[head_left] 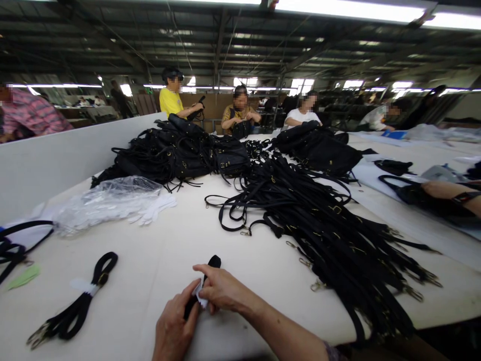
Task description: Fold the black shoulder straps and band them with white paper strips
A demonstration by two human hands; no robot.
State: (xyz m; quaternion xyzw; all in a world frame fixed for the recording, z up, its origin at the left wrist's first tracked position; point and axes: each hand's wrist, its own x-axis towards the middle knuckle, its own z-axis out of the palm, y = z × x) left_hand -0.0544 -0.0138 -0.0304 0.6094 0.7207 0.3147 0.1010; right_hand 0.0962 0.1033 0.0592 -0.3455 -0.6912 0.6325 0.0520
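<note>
Near the front edge of the white table (150, 260), my left hand (176, 321) is closed round a folded black strap (214, 261). My right hand (221, 290) pinches a small white paper band (201, 296) against the same strap, its index finger stretched out over it. The strap's rounded end sticks out beyond my fingers, and its lower part is hidden by my hands. To the left lies another folded black strap (80, 306) with a white band round its middle and metal clips at its lower end.
A large heap of black straps with clips (319, 225) covers the right side. Black bags (188, 155) are piled farther back. Clear plastic bags (112, 200) and a green slip (24, 277) lie left. Another person's hand (443, 190) is at far right; several people work behind.
</note>
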